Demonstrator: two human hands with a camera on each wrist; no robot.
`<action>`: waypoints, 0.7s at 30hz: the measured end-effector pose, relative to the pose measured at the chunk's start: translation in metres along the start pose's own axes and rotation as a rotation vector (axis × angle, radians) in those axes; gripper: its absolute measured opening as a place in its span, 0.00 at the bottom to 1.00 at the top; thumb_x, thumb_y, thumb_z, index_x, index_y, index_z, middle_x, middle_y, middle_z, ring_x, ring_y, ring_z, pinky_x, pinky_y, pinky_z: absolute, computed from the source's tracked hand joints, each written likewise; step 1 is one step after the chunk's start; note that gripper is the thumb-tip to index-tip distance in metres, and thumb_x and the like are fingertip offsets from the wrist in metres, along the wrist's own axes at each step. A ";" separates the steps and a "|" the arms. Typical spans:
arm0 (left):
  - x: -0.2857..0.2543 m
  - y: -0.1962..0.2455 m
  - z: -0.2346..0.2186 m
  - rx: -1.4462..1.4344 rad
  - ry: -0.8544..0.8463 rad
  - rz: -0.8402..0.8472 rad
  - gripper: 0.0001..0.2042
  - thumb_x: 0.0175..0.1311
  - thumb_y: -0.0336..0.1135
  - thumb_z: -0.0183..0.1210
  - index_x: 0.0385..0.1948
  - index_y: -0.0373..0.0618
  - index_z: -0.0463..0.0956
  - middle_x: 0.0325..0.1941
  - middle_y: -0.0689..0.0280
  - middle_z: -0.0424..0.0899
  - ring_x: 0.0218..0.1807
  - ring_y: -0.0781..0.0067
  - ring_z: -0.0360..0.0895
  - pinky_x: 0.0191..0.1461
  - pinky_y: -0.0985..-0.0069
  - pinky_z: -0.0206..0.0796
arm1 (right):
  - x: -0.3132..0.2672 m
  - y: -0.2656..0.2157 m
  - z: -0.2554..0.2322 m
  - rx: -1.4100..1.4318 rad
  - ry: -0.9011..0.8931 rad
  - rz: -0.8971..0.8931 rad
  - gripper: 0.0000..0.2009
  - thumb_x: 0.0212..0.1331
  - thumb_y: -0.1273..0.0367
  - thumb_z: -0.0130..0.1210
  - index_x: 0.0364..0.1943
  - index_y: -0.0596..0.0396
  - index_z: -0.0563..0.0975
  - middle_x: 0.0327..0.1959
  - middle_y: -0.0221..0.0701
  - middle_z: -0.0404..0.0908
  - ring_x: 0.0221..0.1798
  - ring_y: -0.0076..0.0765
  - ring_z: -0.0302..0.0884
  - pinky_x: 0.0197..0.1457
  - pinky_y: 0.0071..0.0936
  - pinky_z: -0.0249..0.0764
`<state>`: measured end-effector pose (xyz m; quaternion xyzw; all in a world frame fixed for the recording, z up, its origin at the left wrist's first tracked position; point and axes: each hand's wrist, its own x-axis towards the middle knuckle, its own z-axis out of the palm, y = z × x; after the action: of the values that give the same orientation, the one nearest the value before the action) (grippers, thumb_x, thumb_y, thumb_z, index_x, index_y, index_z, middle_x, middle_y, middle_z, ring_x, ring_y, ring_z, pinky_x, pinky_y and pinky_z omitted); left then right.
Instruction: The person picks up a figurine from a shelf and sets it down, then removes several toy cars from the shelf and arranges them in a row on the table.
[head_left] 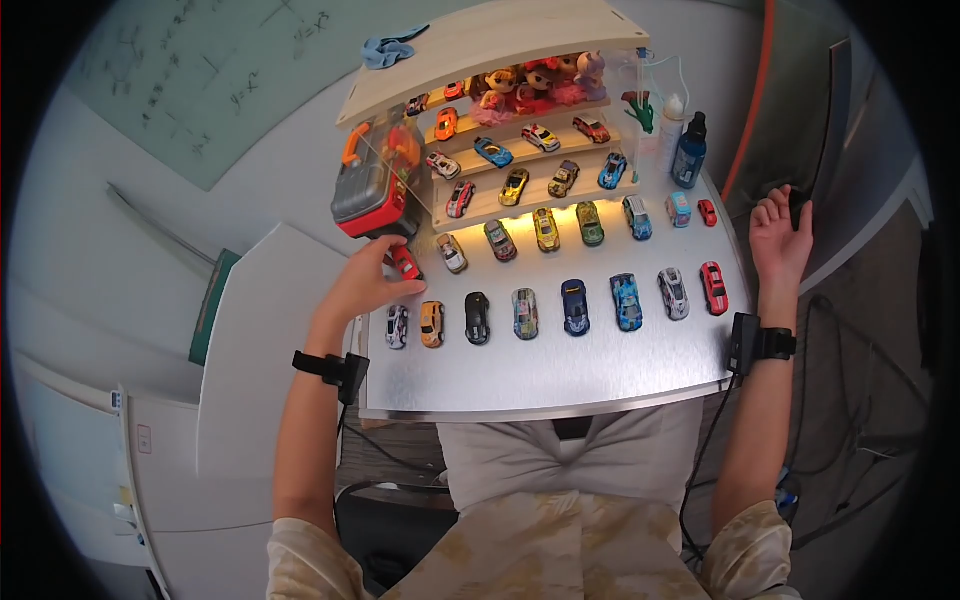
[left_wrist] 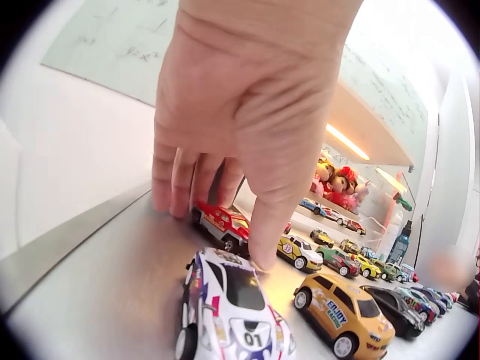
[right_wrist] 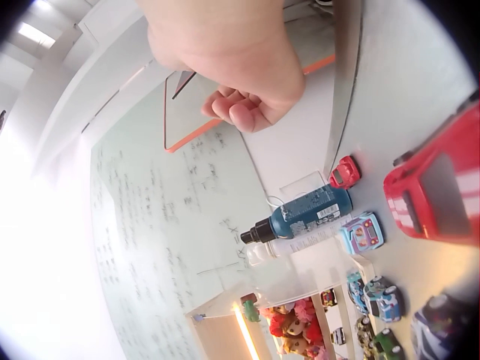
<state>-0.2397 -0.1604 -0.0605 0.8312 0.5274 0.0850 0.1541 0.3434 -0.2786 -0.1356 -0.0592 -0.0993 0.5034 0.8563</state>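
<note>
At the left end of the middle row on the table, my left hand (head_left: 365, 280) has its thumb and fingers round a red toy car (head_left: 407, 263). In the left wrist view that red car shows white markings, fingers on one side and thumb on the other. Just in front of it are a white toy car marked 01 (left_wrist: 238, 307) and a yellow-orange toy car (left_wrist: 343, 313). My right hand (head_left: 781, 240) is off the table's right edge, holding nothing, its fingers loosely curled. Nearest to it are a small red toy car (head_left: 707, 212) and a larger red one (head_left: 714, 288).
A lit wooden display shelf (head_left: 530, 208) holds several toy cars and dolls (head_left: 535, 88). Left of it stands a grey-and-red toolbox (head_left: 370, 190). A dark spray bottle (head_left: 690, 155) and a white bottle are at the right. More toy cars line the metal table (head_left: 540, 385).
</note>
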 end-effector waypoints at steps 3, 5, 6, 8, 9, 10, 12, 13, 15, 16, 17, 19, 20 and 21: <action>0.000 0.006 0.000 -0.006 0.004 -0.032 0.38 0.50 0.46 0.79 0.63 0.40 0.74 0.51 0.57 0.86 0.49 0.60 0.83 0.54 0.66 0.76 | 0.000 0.002 0.003 -0.011 0.004 0.000 0.21 0.80 0.52 0.45 0.50 0.59 0.74 0.36 0.30 0.70 0.34 0.28 0.60 0.40 0.26 0.63; -0.001 0.008 0.000 -0.049 0.020 -0.063 0.40 0.50 0.46 0.79 0.63 0.36 0.72 0.56 0.52 0.84 0.53 0.56 0.83 0.58 0.64 0.75 | 0.000 0.002 0.001 -0.014 -0.003 0.001 0.22 0.80 0.51 0.44 0.50 0.59 0.74 0.37 0.30 0.70 0.34 0.28 0.60 0.40 0.26 0.63; -0.001 0.009 0.000 -0.072 0.028 -0.077 0.41 0.49 0.46 0.79 0.64 0.34 0.71 0.59 0.49 0.83 0.55 0.54 0.83 0.60 0.63 0.74 | 0.001 0.002 0.001 -0.015 -0.007 -0.001 0.22 0.79 0.51 0.45 0.50 0.59 0.74 0.37 0.30 0.70 0.34 0.28 0.60 0.40 0.26 0.63; 0.000 -0.002 0.004 -0.039 0.047 -0.054 0.40 0.50 0.46 0.79 0.63 0.35 0.72 0.55 0.52 0.84 0.52 0.58 0.83 0.57 0.65 0.75 | 0.001 0.000 -0.001 -0.014 -0.017 0.000 0.22 0.79 0.51 0.45 0.50 0.59 0.74 0.37 0.30 0.70 0.34 0.28 0.61 0.40 0.26 0.63; 0.000 -0.007 0.005 -0.024 0.057 -0.043 0.39 0.50 0.47 0.79 0.63 0.36 0.72 0.54 0.54 0.85 0.50 0.61 0.84 0.56 0.65 0.76 | 0.001 0.000 -0.002 -0.011 -0.022 0.004 0.22 0.79 0.51 0.45 0.50 0.59 0.74 0.37 0.30 0.70 0.34 0.28 0.60 0.40 0.26 0.63; 0.000 -0.005 0.004 -0.026 0.049 -0.056 0.40 0.50 0.46 0.79 0.64 0.35 0.72 0.55 0.52 0.85 0.51 0.58 0.84 0.57 0.65 0.75 | 0.002 0.000 -0.002 -0.009 -0.029 0.009 0.22 0.79 0.51 0.45 0.50 0.59 0.74 0.37 0.30 0.70 0.34 0.28 0.60 0.40 0.26 0.63; -0.001 0.000 0.002 -0.031 0.033 -0.081 0.42 0.49 0.46 0.79 0.65 0.33 0.71 0.58 0.48 0.84 0.54 0.54 0.84 0.60 0.63 0.75 | 0.002 0.000 -0.002 -0.022 -0.024 0.003 0.22 0.79 0.51 0.45 0.50 0.59 0.74 0.37 0.30 0.70 0.34 0.28 0.60 0.40 0.26 0.62; -0.001 0.000 0.002 -0.033 0.035 -0.076 0.42 0.49 0.46 0.80 0.64 0.33 0.71 0.58 0.48 0.83 0.54 0.54 0.84 0.60 0.63 0.75 | 0.002 0.000 -0.001 -0.029 -0.022 0.000 0.22 0.79 0.51 0.45 0.50 0.59 0.74 0.37 0.30 0.70 0.34 0.28 0.60 0.40 0.26 0.62; -0.001 -0.002 0.002 -0.038 0.038 -0.067 0.42 0.48 0.47 0.80 0.64 0.33 0.71 0.59 0.48 0.83 0.55 0.54 0.84 0.60 0.63 0.75 | 0.002 0.001 -0.001 -0.032 -0.011 -0.003 0.22 0.79 0.51 0.45 0.50 0.59 0.74 0.38 0.30 0.70 0.34 0.28 0.60 0.39 0.26 0.62; -0.002 0.000 0.001 -0.033 0.040 -0.069 0.42 0.48 0.47 0.80 0.64 0.33 0.71 0.59 0.48 0.83 0.56 0.53 0.84 0.61 0.63 0.75 | 0.001 0.001 0.000 -0.034 -0.006 -0.005 0.22 0.79 0.51 0.45 0.50 0.59 0.74 0.38 0.30 0.70 0.34 0.28 0.60 0.39 0.26 0.61; -0.003 0.002 0.000 -0.027 0.041 -0.071 0.42 0.49 0.47 0.80 0.64 0.34 0.72 0.59 0.48 0.83 0.56 0.53 0.83 0.61 0.63 0.75 | 0.001 0.002 0.001 -0.040 -0.003 -0.007 0.22 0.79 0.51 0.45 0.50 0.59 0.74 0.38 0.30 0.70 0.34 0.28 0.60 0.39 0.26 0.61; -0.007 0.012 -0.006 0.009 0.078 -0.060 0.41 0.50 0.47 0.79 0.64 0.34 0.72 0.60 0.48 0.82 0.58 0.52 0.82 0.61 0.63 0.75 | 0.001 0.002 0.002 -0.052 0.004 -0.012 0.22 0.79 0.51 0.45 0.50 0.59 0.74 0.38 0.30 0.70 0.34 0.28 0.60 0.40 0.26 0.61; -0.009 0.020 -0.012 0.040 0.111 -0.045 0.40 0.51 0.47 0.79 0.64 0.35 0.72 0.60 0.48 0.82 0.58 0.52 0.82 0.61 0.63 0.75 | 0.001 0.001 0.002 -0.048 -0.008 -0.005 0.22 0.79 0.51 0.45 0.50 0.59 0.74 0.38 0.30 0.70 0.34 0.28 0.60 0.39 0.26 0.61; -0.011 0.029 -0.018 0.071 0.142 -0.030 0.40 0.51 0.46 0.79 0.64 0.35 0.72 0.61 0.48 0.82 0.59 0.52 0.81 0.62 0.63 0.74 | 0.002 0.001 0.001 -0.045 -0.016 0.001 0.22 0.79 0.51 0.45 0.50 0.59 0.74 0.38 0.30 0.70 0.34 0.28 0.60 0.39 0.26 0.61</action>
<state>-0.2251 -0.1792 -0.0335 0.8199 0.5522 0.1226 0.0880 0.3431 -0.2768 -0.1343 -0.0745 -0.1174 0.5020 0.8536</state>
